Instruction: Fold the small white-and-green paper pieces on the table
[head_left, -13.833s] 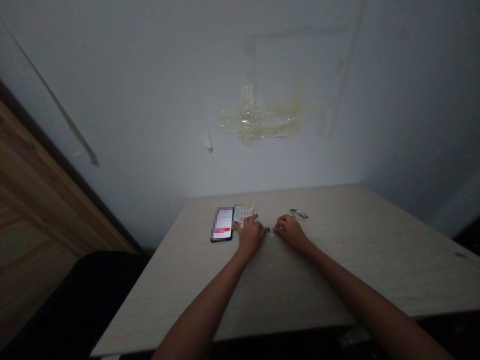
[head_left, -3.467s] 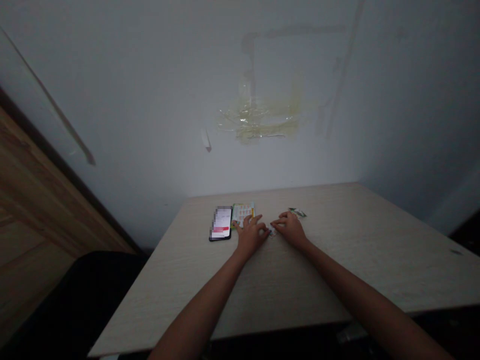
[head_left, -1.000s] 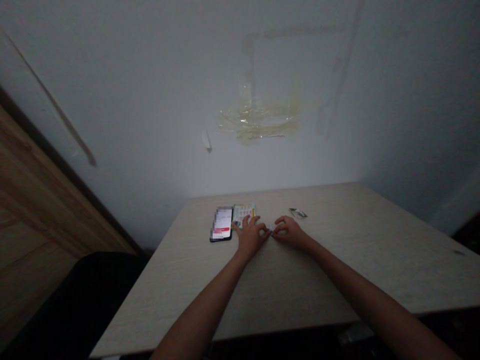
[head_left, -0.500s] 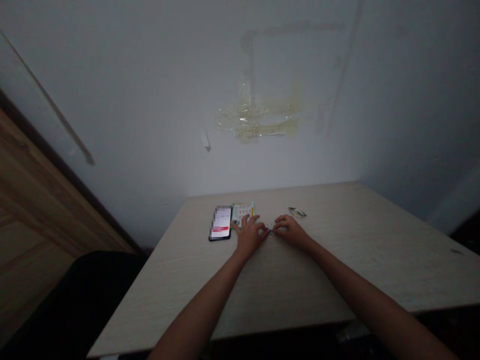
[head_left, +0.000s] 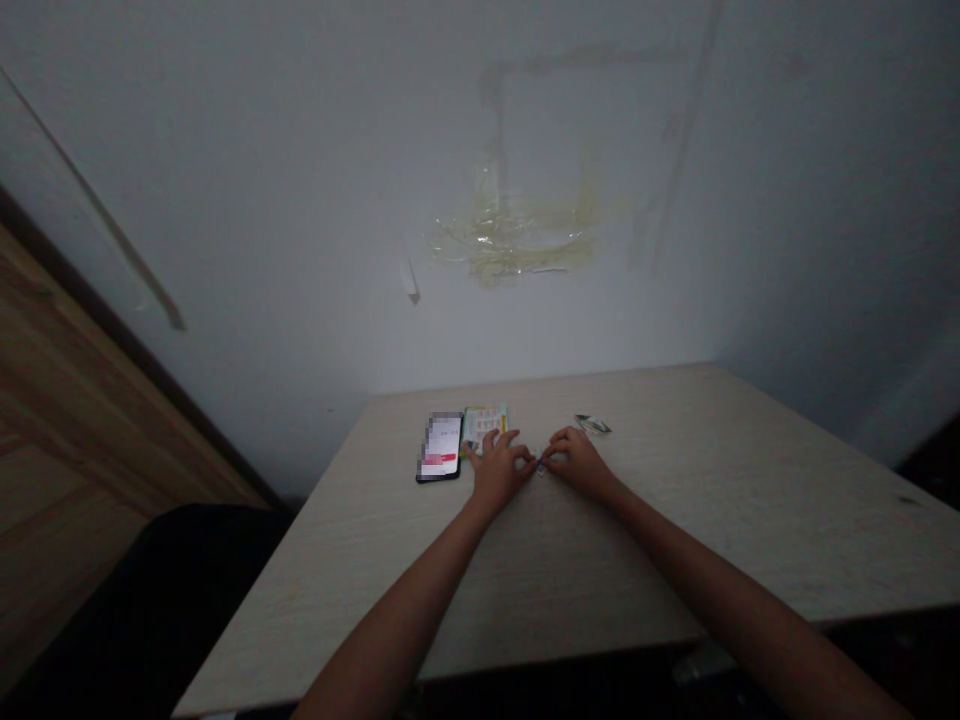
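Both my arms reach far over a pale wooden table. My left hand and my right hand rest on the tabletop with fingertips meeting over a tiny pale object that I cannot make out. The fingers of both hands are curled in a pinch around it. A colourful printed card lies just beyond my left hand, partly under its fingers. A lit phone lies flat to the left of the card.
A small torn green-and-white wrapper lies beyond my right hand. The table butts against a white wall with yellowed tape remains. A dark chair and a wooden panel stand at the left.
My hands have stayed at the same spot, with fingertips shifting slightly around the tiny object. Phone, card and wrapper have not moved.
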